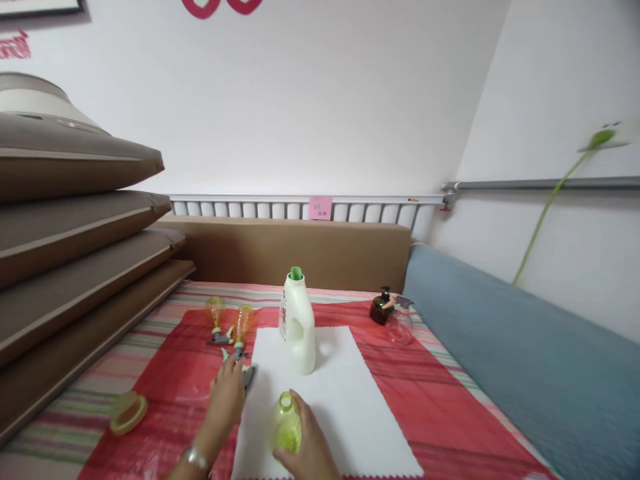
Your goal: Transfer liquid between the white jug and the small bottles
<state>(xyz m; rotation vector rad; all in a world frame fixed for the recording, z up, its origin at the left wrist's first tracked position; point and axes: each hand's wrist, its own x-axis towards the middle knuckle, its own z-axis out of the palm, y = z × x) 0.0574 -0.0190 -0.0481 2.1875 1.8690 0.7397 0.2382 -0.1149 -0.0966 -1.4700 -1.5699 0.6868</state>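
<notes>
A small see-through yellow-green bottle stands upright at the near edge of a white sheet, its neck open and uncapped. The person's right hand is clamped around its right side, thumb toward the front, fingers behind. Whether it contains liquid is unclear.

The left hand reaches forward, its fingers at a grey and pale-green spray head beside the sheet's left edge; whether that grip is closed on it, I cannot tell.

For good handling, the bottle is best held level and low on its body, firmly but without squeezing its thin-looking wall, with fingers clear of the mouth. The spray head seems best taken by its solid body, not its trigger.

Behind the bottle, a pale-green jug stands on the sheet. Left of it are two yellow spray bottles, heads toward the person; nearer lies a round yellow-green lid. At far right, a dark pump bottle stands beside a clear pinkish bottle. Red film lies beneath, over striped cloth.
</notes>
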